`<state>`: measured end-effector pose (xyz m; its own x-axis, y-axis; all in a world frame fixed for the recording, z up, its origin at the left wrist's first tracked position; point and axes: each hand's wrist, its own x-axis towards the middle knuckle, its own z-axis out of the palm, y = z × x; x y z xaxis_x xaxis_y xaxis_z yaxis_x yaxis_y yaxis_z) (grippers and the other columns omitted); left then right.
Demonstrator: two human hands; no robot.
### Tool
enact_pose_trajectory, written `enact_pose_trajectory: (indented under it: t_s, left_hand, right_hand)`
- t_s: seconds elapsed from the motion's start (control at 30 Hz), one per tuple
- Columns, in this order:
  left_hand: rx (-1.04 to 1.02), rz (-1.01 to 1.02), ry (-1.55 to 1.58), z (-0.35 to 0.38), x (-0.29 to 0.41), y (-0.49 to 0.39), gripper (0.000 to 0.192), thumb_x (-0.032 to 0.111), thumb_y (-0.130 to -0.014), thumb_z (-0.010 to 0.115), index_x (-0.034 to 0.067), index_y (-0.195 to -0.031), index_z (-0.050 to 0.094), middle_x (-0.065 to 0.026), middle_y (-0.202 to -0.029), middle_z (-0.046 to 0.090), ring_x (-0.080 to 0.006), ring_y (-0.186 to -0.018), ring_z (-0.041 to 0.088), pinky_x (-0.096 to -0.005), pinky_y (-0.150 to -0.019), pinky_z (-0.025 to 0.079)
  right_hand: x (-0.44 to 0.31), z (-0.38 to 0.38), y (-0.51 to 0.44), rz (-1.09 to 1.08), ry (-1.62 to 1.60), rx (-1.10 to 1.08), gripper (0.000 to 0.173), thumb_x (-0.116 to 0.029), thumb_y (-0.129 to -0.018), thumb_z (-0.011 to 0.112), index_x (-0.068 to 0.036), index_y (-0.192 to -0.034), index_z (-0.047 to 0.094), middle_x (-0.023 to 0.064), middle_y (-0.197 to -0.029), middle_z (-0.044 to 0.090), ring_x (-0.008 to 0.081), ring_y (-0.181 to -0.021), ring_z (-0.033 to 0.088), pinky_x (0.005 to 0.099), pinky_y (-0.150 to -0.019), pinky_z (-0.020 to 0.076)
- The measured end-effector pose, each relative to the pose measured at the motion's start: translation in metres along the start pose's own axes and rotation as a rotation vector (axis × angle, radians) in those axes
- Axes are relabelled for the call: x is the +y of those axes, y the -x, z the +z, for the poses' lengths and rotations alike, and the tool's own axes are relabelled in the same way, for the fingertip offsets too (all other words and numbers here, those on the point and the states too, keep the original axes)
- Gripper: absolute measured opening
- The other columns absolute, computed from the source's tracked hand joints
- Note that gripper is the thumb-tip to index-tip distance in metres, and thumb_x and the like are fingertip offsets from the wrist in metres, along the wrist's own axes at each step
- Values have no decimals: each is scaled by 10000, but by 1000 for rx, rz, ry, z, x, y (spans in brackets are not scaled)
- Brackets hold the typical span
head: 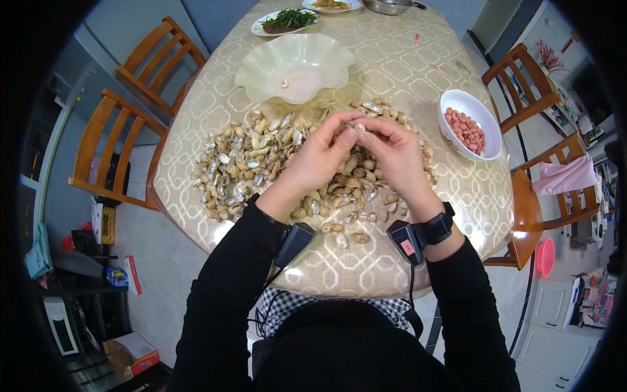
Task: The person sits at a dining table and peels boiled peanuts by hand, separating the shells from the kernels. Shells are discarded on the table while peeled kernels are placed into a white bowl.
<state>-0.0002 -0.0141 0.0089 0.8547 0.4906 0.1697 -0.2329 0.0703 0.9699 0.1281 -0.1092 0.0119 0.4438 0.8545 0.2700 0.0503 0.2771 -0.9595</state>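
Both my left hand and my right hand are raised over the pile, their fingertips meeting around one peanut. Only its pale end shows; the fingers cover the rest. Beneath and to the left spreads a wide heap of peanut shells, many split with pale insides. Whole unshelled peanuts lie closer to me, partly hidden by my hands. A white bowl to the right holds shelled pink peanut kernels. Beyond the heap stands a pale, wavy-rimmed bowl with one small piece inside.
A patterned cover lies over the table. At the far end are a plate of green vegetables, another plate of food and a metal pan. Wooden chairs flank both sides; a pink cloth hangs on one.
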Motion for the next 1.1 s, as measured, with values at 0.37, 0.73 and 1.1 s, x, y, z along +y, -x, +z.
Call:
enact_pose_trajectory:
  t_s: [0.37, 0.73, 1.1]
  left_hand:
    - [16, 92, -179, -1, -7, -2, 328, 247, -974, 550, 58, -1236, 493, -6, -961, 565, -68, -812, 492, -230, -726, 415]
    - [106, 147, -314, -2, -1, -2, 327, 246, -983, 532, 81, -1251, 445, 9, -884, 565, -41, -683, 471, -194, -596, 398]
    - [158, 167, -564, -3, 6, 1, 181, 209, -973, 543, 35, -1008, 508, -27, -804, 585, -107, -746, 536, -269, -692, 455]
  right_hand:
    - [2, 2, -1, -173, 185, 20, 171, -10, -833, 657, 6, -999, 697, 78, -945, 676, 132, -824, 622, 249, -727, 493]
    - [-9, 6, 1, -183, 386, -19, 183, -34, -845, 658, -14, -1027, 660, 88, -908, 658, 135, -767, 628, 245, -687, 498]
    - [-9, 9, 6, -92, 355, -24, 111, -68, -864, 662, 11, -926, 615, 65, -796, 659, 99, -700, 611, 248, -635, 503]
